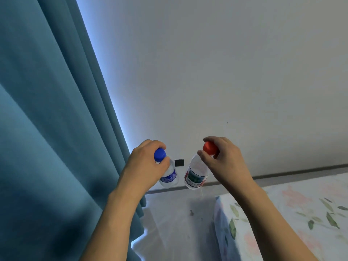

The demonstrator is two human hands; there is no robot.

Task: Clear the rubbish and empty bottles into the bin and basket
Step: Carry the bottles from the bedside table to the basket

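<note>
- My forearms, nearest the camera; both rise from the lower edge and angle inward toward the middle of the view, bare to the wrist.
- Bed cover point(293, 213), lower right; pale fabric printed with green leaves and pink flowers, lying beside my right forearm.
- Floor point(175, 219), between the bed cover and the curtain; pale, with a few small dark specks whose nature I cannot make out.
- My left hand point(145, 162); fingers and thumb curled round the neck of the blue-capped bottle point(168, 175), just under its blue cap point(160, 154); the bottle hangs in the air, clear, with a blue label, its base tilted away from me and to the right.
- My right hand point(224, 159); fingertips pinching the red cap point(210, 147) of the red-capped bottle point(195, 175); this bottle is clear with a red-and-green label, hangs free of the floor, and leans its base to the left.
- The two bottles; near each other at label height, apart, neither touching any surface; both look empty, though the clear plastic makes this uncertain.
- Skirting board point(282, 175), behind the bottles; a grey strip along the foot of the wall.
- Small black rectangle point(179, 162) on the wall, seen between the two bottles.
- Teal curtain point(52, 119), left; heavy folds, bright light along its right edge.
- White wall point(216, 63), farthest; plain, filling the upper right.
</note>
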